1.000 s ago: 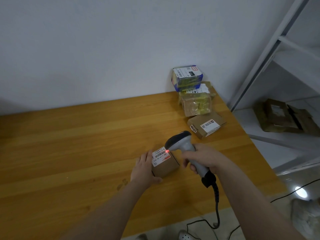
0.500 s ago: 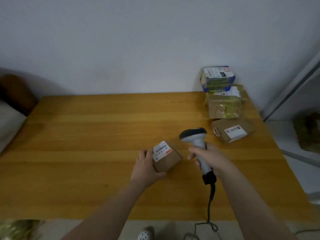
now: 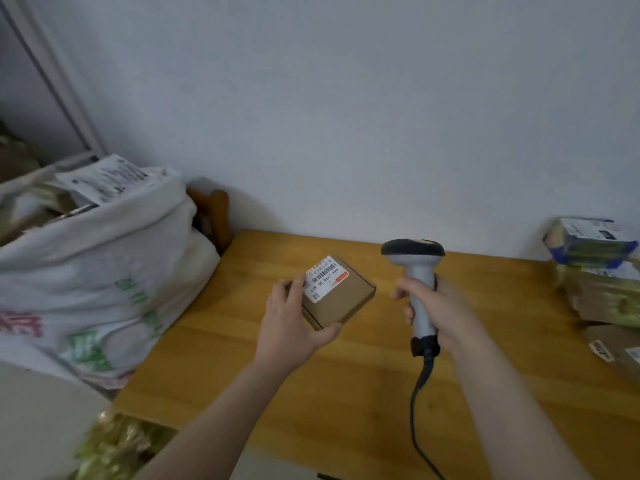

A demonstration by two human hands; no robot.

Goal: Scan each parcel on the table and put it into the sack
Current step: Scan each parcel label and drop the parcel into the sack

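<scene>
My left hand (image 3: 292, 323) grips a small brown cardboard parcel (image 3: 341, 299) with a white barcode label, held above the wooden table (image 3: 363, 393). My right hand (image 3: 440, 310) holds a grey barcode scanner (image 3: 417, 271) upright by its handle, to the right of the parcel; its black cable trails down off the table's front edge. A white woven sack (image 3: 93, 271) with green and red print stands open at the left of the table, with packages showing in its mouth. More parcels (image 3: 599, 271) are stacked at the table's far right.
A brown box (image 3: 616, 351) lies at the right edge below the stack. A wooden chair back (image 3: 216, 216) shows behind the sack. Shiny gold packaging (image 3: 114, 445) sits low at the front left. A white wall runs behind the table.
The scan light on the label has gone out. My left hand has lifted the parcel off the table and carried it leftward. The view has swung left, which brings the sack in.
</scene>
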